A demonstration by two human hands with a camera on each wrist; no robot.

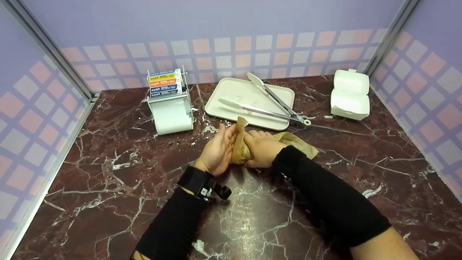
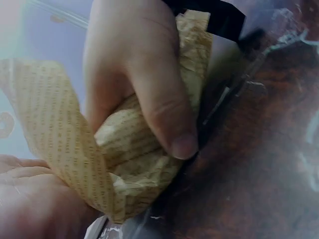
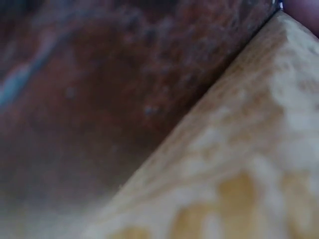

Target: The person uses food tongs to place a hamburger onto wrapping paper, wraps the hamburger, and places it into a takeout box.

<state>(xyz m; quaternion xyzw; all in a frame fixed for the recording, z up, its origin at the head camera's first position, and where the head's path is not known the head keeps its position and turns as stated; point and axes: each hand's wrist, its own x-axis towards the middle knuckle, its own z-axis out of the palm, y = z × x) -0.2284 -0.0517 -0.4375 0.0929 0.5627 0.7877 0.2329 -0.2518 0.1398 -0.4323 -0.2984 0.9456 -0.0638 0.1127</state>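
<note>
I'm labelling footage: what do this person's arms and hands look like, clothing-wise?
The left hand and right hand are gloveless. A close-fitting black fabric left sleeve and matching right sleeve cover much of the forearms. A wide black left wristband carries a small black device with pale patches; a black right wristband sits at the other wrist.

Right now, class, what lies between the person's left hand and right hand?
Text-printed brown paper: its raised flap faces the palm of the left hand, and the right hand grips the crumpled part. The head and left wrist views show it.
</note>
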